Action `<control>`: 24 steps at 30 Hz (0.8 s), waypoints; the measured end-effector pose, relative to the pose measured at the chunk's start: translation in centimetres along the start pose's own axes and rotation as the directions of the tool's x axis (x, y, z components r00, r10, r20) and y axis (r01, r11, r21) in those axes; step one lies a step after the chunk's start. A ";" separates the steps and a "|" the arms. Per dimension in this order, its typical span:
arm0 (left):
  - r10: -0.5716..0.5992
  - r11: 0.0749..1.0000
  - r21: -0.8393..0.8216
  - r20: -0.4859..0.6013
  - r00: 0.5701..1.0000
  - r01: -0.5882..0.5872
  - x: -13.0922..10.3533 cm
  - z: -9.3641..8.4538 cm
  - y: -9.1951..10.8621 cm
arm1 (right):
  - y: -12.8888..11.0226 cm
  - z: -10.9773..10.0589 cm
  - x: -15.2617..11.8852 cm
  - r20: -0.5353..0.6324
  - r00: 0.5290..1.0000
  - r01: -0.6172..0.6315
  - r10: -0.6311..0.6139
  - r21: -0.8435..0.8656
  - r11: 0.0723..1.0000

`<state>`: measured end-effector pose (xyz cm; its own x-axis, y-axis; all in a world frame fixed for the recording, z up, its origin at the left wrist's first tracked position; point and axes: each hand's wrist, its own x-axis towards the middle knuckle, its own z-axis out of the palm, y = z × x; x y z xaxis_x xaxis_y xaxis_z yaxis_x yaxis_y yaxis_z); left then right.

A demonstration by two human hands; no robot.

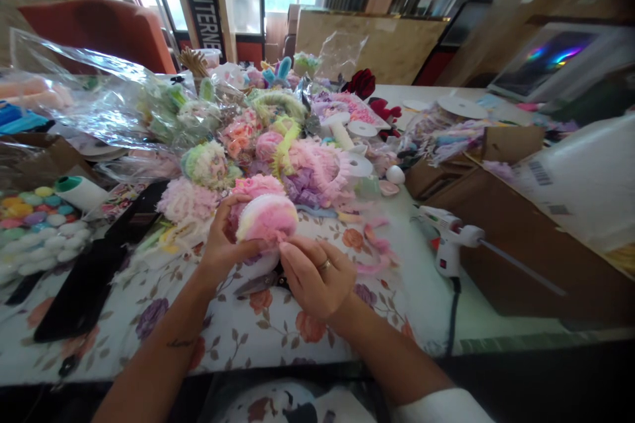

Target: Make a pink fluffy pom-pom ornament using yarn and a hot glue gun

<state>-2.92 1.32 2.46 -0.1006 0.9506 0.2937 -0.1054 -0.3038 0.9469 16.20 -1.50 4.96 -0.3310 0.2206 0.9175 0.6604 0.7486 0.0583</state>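
Observation:
A round, fluffy pink and pale yellow piece is held up over the flowered cloth. My left hand wraps round its left side, thumb below and fingers behind. At its lower right edge my right hand, with a ring on one finger, pinches a bit of pink material. Scissors lie on the cloth just beneath the hands, partly hidden by them. Behind the piece is more bright pink fluff.
Yarn, ribbon spools and plastic-wrapped fluffy items pile up behind the hands. A white glue gun and a cardboard box stand right. Colourful pompoms and a black phone-like object lie left.

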 end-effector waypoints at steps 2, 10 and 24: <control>0.006 1.000 -0.016 0.009 1.000 -0.006 0.0 0.0 0.0 | 0.0 0.1 -0.1 0.001 0.999 -0.041 0.041 0.058 0.997; -0.027 0.998 -0.054 0.017 1.000 0.027 -0.1 0.1 0.2 | 0.1 0.1 0.3 -0.055 0.996 -0.058 0.066 0.135 0.989; -0.035 0.995 -0.089 0.031 0.999 0.037 0.1 0.0 0.1 | 0.3 0.2 0.0 -0.040 0.999 -0.026 0.027 0.030 0.999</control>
<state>-2.94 1.35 2.53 -0.0661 0.9621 0.2645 -0.1967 -0.2724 0.9419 16.30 -1.13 4.93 -0.2856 0.2153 0.9339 0.6484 0.7609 0.0229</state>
